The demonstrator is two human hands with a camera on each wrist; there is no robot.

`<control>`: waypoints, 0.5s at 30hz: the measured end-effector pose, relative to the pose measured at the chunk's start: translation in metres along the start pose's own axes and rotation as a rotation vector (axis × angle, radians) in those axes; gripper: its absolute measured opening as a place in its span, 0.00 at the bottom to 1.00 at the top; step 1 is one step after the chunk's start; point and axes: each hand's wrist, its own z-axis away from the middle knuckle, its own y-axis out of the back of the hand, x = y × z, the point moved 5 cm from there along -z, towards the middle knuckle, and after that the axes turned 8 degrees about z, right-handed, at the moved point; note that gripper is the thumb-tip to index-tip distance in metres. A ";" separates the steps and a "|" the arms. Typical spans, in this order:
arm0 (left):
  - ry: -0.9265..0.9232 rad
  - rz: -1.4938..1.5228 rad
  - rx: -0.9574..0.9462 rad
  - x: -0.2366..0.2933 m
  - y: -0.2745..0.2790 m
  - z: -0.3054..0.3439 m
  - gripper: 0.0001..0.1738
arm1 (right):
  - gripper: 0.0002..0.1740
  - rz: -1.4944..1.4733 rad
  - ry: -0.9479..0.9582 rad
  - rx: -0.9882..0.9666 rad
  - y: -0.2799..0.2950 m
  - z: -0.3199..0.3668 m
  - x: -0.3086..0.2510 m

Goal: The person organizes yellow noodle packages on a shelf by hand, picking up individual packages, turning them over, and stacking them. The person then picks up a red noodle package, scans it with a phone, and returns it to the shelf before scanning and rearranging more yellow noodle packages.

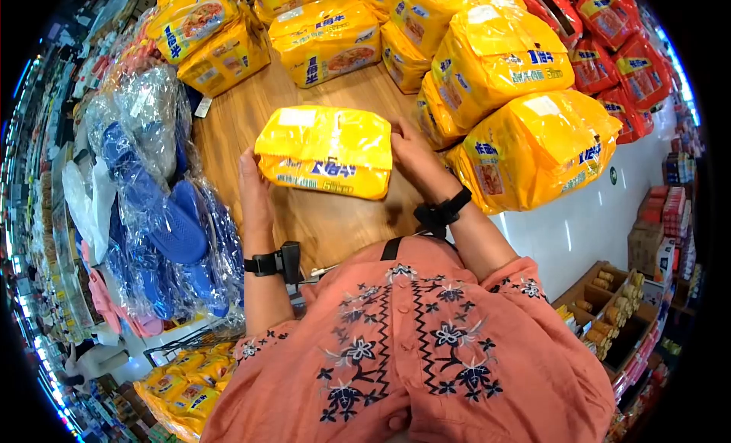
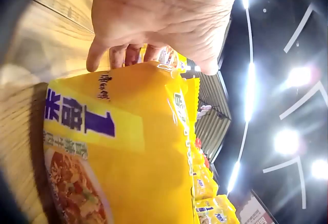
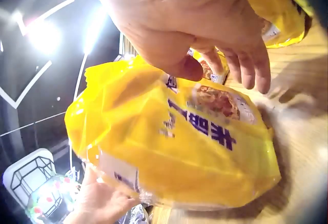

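Note:
A yellow noodle pack [image 1: 326, 155] is at mid-table in the head view, between the two hands. My left hand [image 1: 256, 195] touches its left end with fingers fairly straight; in the left wrist view this hand [image 2: 159, 16] is over the near end of the pack [image 2: 138, 157]. My right hand [image 1: 415, 155] is at the right end. The right wrist view has that hand [image 3: 200, 24] above the pack [image 3: 169, 142], thumb close against the wrapper and fingers loosely bent. Whether the pack rests on the table is not clear.
Yellow packs [image 1: 533, 150] are stacked at the right of the wooden table [image 1: 244, 111], with more [image 1: 326, 43] along the back. Red packs [image 1: 601, 70] lie at the back right. Plastic-wrapped blue slippers [image 1: 171, 222] are close on the left.

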 end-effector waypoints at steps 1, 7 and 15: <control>-0.046 0.029 -0.076 0.006 -0.006 -0.001 0.41 | 0.27 0.063 -0.024 -0.010 0.008 0.014 -0.015; 0.146 0.011 -0.124 0.001 -0.010 -0.008 0.39 | 0.28 0.104 -0.247 -0.298 0.012 0.065 -0.041; 0.267 0.025 -0.140 -0.002 -0.024 -0.007 0.38 | 0.26 -0.349 -0.428 -0.392 0.000 0.092 -0.079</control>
